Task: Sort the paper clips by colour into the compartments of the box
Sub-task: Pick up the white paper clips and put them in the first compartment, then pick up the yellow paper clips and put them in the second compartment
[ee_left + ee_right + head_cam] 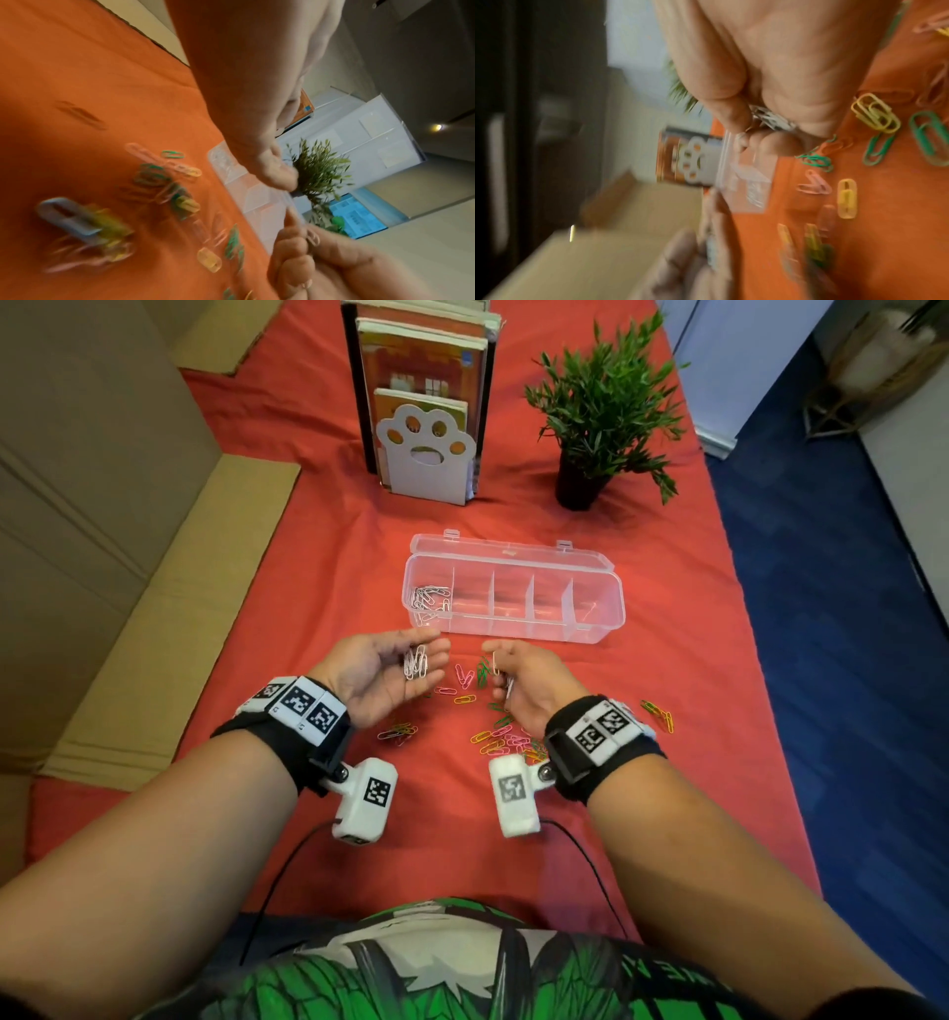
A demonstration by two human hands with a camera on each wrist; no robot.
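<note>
A clear compartment box [595, 621] lies open on the red cloth, with white paper clips [429, 600] in its leftmost compartment. The other compartments look empty. My left hand [395, 670] is held palm up in front of the box, and a few white clips [415, 662] lie on its relaxed fingers. Just to its right, my right hand [500, 667] pinches a white clip [495, 662] and has its fingers curled over more white clips [772, 119]. Coloured clips [493, 742], green, pink and yellow, are scattered under and between the hands.
A book stand with a white paw-shaped end [426, 449] and a potted plant [601, 418] stand behind the box. Cardboard boxes [128, 557] line the left side. The table's right edge drops to a blue floor [821, 608].
</note>
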